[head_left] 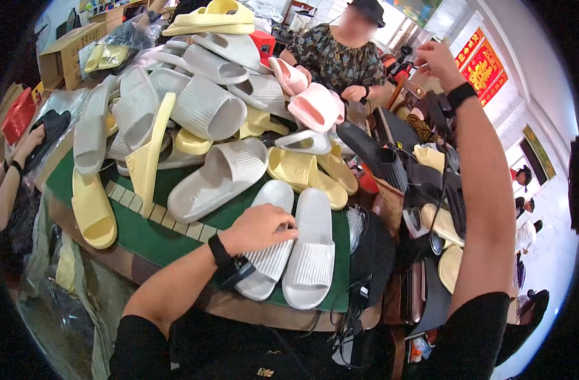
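Observation:
Two light grey slide sandals lie side by side, soles down, at the near edge of a green mat [337, 278]. My left hand [258, 225] rests over the strap of the left slide sandal [264, 259], its fingers curled at the strap's inner edge. Just right of it, the other slide sandal [308, 272] nearly touches its mate. My right hand [436, 66] is raised high at the upper right, fingers pinched together; whatever they hold is too small to make out. A bundle of thin clear strands [356, 228] sits beside the right sandal.
Beyond my hands rises a heap of grey, yellow and pink slide sandals [210, 107]. A person [340, 60] stands across the table. At the left, another person's hand [30, 140] is on dark material. Bags and shoes [435, 215] crowd the right; a cardboard box [68, 54] stands far left.

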